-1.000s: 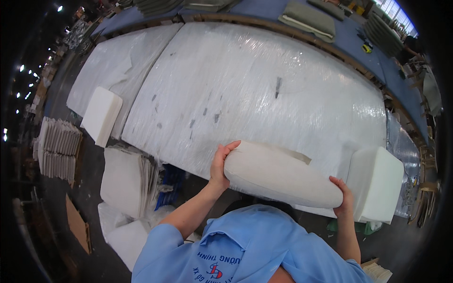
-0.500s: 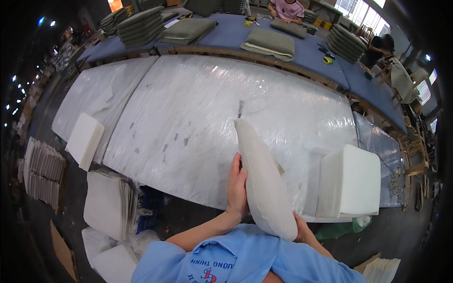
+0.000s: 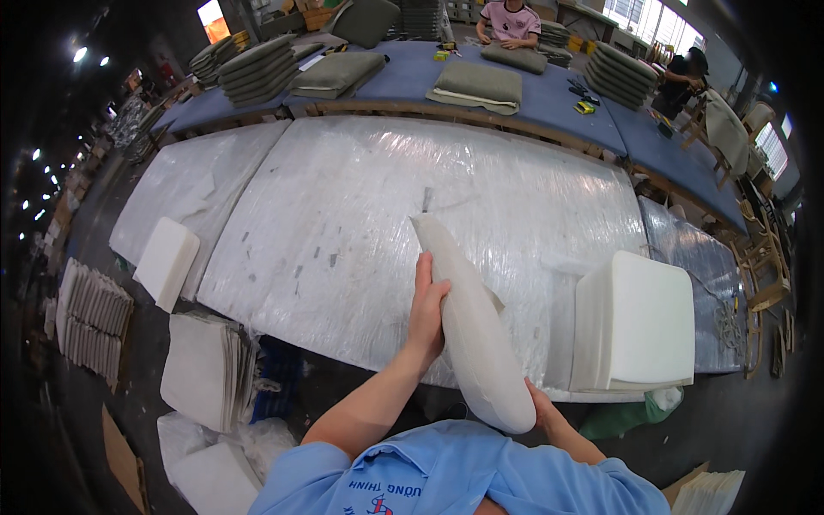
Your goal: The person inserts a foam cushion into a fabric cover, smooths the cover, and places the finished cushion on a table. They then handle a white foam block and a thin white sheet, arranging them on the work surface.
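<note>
A white fabric-covered cushion (image 3: 476, 330) stands tilted on edge in front of my chest, its pointed corner away from me and its rounded end close to my shirt. My left hand (image 3: 427, 309) grips its left side near the far half, the thumb lying over the face. Around the near right end my right hand (image 3: 541, 407) holds the cushion; most of those fingers are hidden behind it. A small flap of fabric (image 3: 495, 300) sticks out from its right edge. Below it lies the plastic-wrapped table (image 3: 343, 206).
White foam pads (image 3: 648, 322) are stacked at the table's right; one pad (image 3: 167, 262) rests at the left edge. Fabric stacks (image 3: 202, 369) stand at lower left. Beyond, a blue table (image 3: 403, 81) bears grey-green cushions (image 3: 476, 86). A person (image 3: 511, 30) works behind it, another (image 3: 682, 81) at far right.
The cushion has turned slightly, its far tip shifting left and up in view. My left hand has moved with it and keeps hold, as does my right. The whole view has shifted a little.
</note>
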Demonstrator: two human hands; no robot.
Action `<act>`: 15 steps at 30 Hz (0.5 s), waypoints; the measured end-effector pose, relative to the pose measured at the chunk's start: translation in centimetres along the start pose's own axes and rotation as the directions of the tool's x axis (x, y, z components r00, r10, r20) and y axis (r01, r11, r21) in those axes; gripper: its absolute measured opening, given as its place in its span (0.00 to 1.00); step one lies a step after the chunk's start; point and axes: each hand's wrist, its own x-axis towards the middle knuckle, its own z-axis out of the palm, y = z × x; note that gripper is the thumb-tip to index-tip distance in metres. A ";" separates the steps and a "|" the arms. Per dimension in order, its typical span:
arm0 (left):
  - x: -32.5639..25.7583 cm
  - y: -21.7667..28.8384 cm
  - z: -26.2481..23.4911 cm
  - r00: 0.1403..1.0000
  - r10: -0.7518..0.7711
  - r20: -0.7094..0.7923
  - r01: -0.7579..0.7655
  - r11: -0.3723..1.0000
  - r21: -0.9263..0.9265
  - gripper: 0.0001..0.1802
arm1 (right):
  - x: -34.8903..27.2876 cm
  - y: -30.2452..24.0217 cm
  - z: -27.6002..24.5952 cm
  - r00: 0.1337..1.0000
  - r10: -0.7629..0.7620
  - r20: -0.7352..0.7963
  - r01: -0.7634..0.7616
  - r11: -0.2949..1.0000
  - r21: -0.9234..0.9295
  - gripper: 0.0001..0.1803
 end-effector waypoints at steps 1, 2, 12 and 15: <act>1.0 -0.3 -0.1 1.000 0.015 0.005 -0.016 0.998 0.058 0.43 | 0.0 -0.1 -0.4 1.000 0.016 -0.002 -0.016 1.000 -0.005 0.36; 2.0 -0.6 -0.2 1.000 0.024 -0.013 -0.023 0.992 0.123 0.43 | -0.1 -0.2 -0.8 1.000 0.031 -0.004 -0.031 0.999 -0.008 0.36; 10.8 -1.0 -1.9 0.998 -0.063 -0.032 0.070 0.949 0.309 0.27 | 0.0 -0.7 -1.9 0.999 0.025 0.030 -0.024 1.000 -0.020 0.36; 11.7 -0.9 -2.1 0.982 -0.177 -0.071 0.189 0.949 0.251 0.24 | -0.3 -0.7 -2.4 0.999 0.028 -0.042 -0.028 0.999 -0.015 0.36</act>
